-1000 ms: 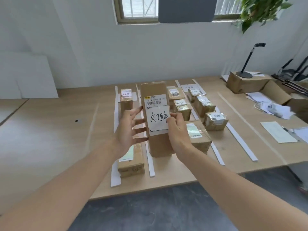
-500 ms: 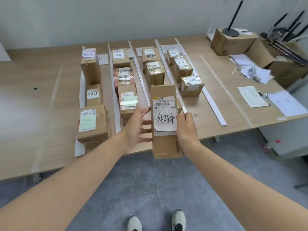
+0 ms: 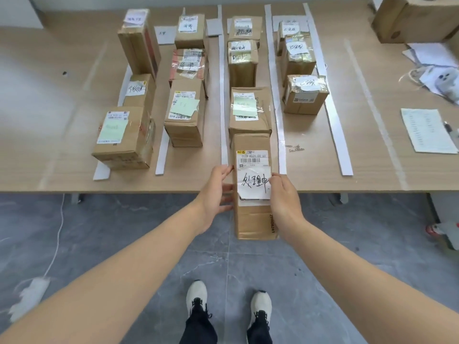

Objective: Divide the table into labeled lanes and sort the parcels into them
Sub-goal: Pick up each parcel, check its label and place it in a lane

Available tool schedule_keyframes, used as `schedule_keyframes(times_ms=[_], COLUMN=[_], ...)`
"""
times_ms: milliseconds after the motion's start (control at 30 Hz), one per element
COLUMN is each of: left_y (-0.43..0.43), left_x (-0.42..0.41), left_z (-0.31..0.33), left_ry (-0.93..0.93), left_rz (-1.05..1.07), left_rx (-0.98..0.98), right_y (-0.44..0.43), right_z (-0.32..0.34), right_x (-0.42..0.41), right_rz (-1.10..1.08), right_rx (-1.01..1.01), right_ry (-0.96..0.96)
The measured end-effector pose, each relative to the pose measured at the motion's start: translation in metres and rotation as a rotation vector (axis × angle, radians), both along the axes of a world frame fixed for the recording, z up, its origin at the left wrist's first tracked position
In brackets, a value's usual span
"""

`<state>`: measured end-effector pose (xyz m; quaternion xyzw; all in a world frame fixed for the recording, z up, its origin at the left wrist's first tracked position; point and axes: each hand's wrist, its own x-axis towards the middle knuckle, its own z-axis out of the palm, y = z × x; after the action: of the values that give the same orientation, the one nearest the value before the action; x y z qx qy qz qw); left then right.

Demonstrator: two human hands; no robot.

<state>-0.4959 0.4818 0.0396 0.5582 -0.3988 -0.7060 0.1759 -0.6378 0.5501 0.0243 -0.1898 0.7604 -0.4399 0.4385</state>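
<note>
Parcel (image 3: 251, 143), long brown cardboard box with white handwritten label, across near edge of light wooden table (image 3: 49, 150), gripped by right hand (image 3: 285, 196), braced by flat-fingered left hand (image 3: 217, 192); long axis aimed far along lane between white paper strips (image 3: 223, 100).

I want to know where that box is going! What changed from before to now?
The held parcel came down toward the near edge of the table, in line with the third row. The left hand and right hand still hold it. The sorted parcels and paper strips stayed put.
</note>
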Motion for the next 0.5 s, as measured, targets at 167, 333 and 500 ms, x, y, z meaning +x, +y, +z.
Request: schedule_keyframes(times_ms=[167,333,500], left_y=[0.0,-0.016,-0.037], left_x=[-0.008,-0.017,-0.025], left_z=[-0.031,-0.061,-0.081], left_ry=[-0.032,-0.024,0.006], left_rz=[0.048,0.057,0.085], left_rx=[0.019,0.058,0.073], right_y=[-0.006,-0.017,-0.035], right_z=[-0.028,-0.053,-0.069], right_x=[-0.008,-0.013,-0.017], right_rz=[0.059,0.035,-0.045], right_rx=[0.039,0.057,0.049], right_ry=[-0.038,-0.076,-0.101])
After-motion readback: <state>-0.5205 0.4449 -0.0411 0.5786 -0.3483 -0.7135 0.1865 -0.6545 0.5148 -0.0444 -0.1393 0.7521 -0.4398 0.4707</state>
